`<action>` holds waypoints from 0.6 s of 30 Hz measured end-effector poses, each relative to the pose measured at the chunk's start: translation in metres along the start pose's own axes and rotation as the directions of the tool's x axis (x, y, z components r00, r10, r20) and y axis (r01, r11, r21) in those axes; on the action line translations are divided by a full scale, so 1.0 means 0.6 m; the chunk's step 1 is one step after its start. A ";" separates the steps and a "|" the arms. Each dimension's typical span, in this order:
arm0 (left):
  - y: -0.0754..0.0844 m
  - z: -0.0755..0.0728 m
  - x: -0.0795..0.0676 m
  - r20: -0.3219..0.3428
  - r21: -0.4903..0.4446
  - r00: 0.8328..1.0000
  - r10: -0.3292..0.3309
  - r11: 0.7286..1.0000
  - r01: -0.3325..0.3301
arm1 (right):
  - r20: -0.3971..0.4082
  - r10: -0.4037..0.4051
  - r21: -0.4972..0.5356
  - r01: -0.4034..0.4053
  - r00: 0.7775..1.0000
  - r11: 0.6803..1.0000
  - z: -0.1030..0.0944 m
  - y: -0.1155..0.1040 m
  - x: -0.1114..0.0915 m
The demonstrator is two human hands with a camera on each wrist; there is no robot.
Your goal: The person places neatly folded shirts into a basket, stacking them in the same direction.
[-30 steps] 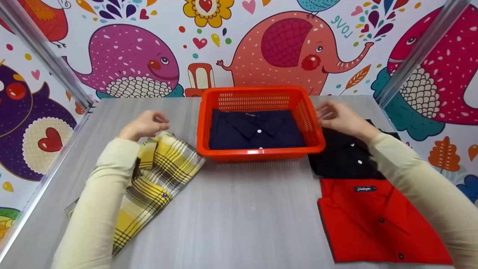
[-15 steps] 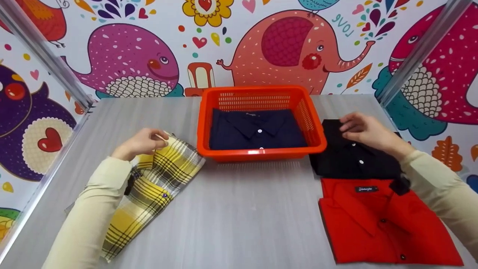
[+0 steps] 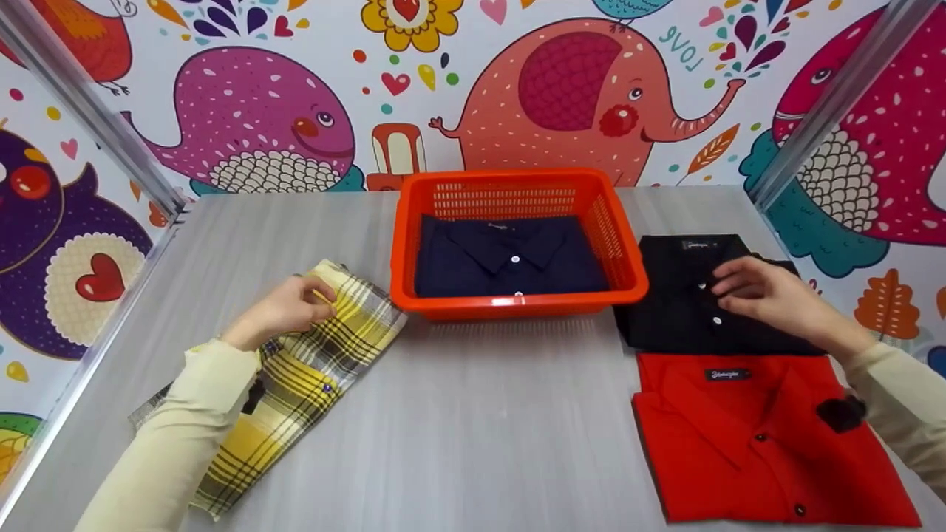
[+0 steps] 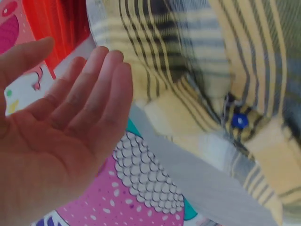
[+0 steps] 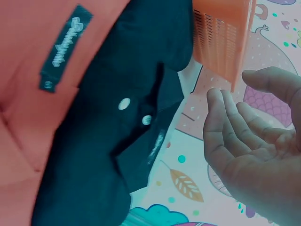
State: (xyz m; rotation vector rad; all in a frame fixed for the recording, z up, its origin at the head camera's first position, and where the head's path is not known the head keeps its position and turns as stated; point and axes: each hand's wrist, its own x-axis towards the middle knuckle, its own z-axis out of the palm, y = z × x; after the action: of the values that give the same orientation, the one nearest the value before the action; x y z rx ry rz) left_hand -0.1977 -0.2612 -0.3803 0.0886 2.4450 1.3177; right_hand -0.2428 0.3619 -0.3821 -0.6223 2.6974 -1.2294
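left hand (image 3: 284, 310) hovers over the top edge of the folded yellow plaid shirt (image 3: 295, 369) at the tabletop's (image 3: 473, 414) left, grip spread and holding nothing. right hand (image 3: 768, 295) hangs above the black shirt (image 3: 680, 310), fingers relaxed, empty. navy shirt (image 3: 510, 258) lies flat in the orange basket (image 3: 517, 303); red shirt (image 3: 739, 443) lies nearest.

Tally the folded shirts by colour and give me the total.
Yellow plaid shirt: 1
Navy shirt, in the orange basket: 1
Black shirt: 1
Red shirt: 1
Total: 4 shirts
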 end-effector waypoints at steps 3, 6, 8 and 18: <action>0.005 0.018 -0.003 0.005 0.020 1.000 0.029 0.999 -0.029 | -0.003 -0.011 0.032 0.012 1.000 0.999 -0.003 0.011 -0.017; 0.009 0.038 -0.005 0.010 0.037 0.999 0.037 0.999 -0.038 | 0.001 0.006 0.058 -0.006 1.000 0.998 -0.005 0.021 -0.036; 0.010 0.052 -0.005 0.022 0.045 0.998 0.059 0.997 -0.060 | 0.004 0.025 0.073 -0.026 1.000 0.997 -0.007 0.029 -0.048; 0.016 0.105 0.004 0.107 0.003 0.993 0.043 0.999 -0.044 | -0.018 0.147 0.073 -0.145 0.989 0.987 -0.024 0.068 -0.104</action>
State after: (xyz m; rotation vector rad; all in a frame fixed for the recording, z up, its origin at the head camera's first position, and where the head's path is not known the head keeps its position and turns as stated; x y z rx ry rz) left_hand -0.1796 -0.2052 -0.4045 0.2094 2.3690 1.2901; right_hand -0.2030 0.4219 -0.4070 -0.3957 2.6492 -1.2957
